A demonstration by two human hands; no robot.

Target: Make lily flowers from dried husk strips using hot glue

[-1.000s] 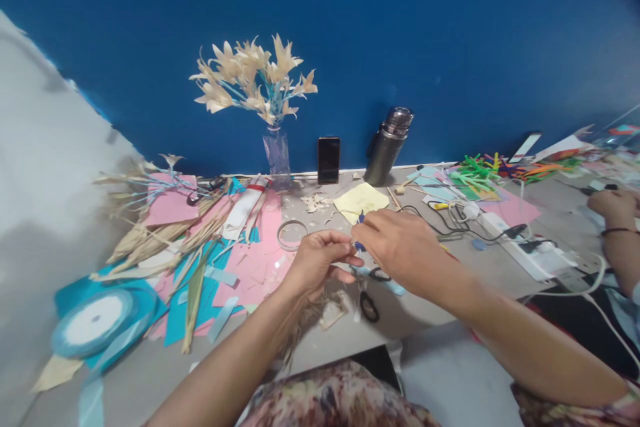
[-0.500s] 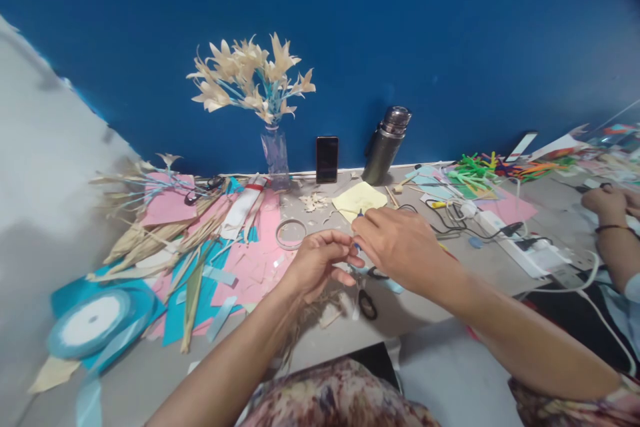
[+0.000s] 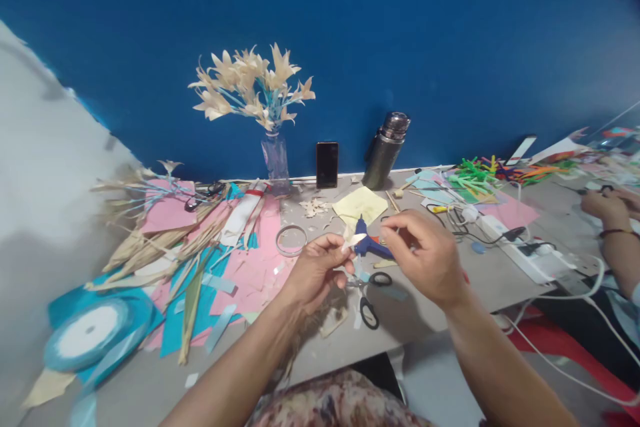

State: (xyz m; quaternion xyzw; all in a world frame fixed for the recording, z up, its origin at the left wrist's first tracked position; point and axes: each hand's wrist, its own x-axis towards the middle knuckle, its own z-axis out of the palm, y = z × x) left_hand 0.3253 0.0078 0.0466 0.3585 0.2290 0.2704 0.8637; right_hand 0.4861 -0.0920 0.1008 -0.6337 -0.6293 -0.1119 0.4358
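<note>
Between the thumb and fingers of my left hand (image 3: pixel 320 267) is a small cream flower petal (image 3: pixel 355 240), its pointed tip toward the right. My right hand (image 3: pixel 425 257) is raised a little to the right, apart from the left, with thumb and fingers pinched together; whatever is between them is too small to tell. A blue glue gun (image 3: pixel 364 240) lies on the table behind and between the hands. Nearer me, scissors (image 3: pixel 369 313) with black handles rest below the petal. A roll of tape (image 3: pixel 291 240) lies just left of the hands.
Cream flowers stand in a clear bottle (image 3: pixel 276 163) near a phone (image 3: pixel 327 165) and a flask (image 3: pixel 386 150). Pink and blue paper, dry husks (image 3: pixel 135 250) and a ribbon spool (image 3: pixel 90 330) cover the left. A power strip (image 3: pixel 525 253) and another person's hands (image 3: pixel 607 207) are at right.
My right hand has come away from my left and moved right. The petal in my left hand, the glue gun and the scissors now show more fully.
</note>
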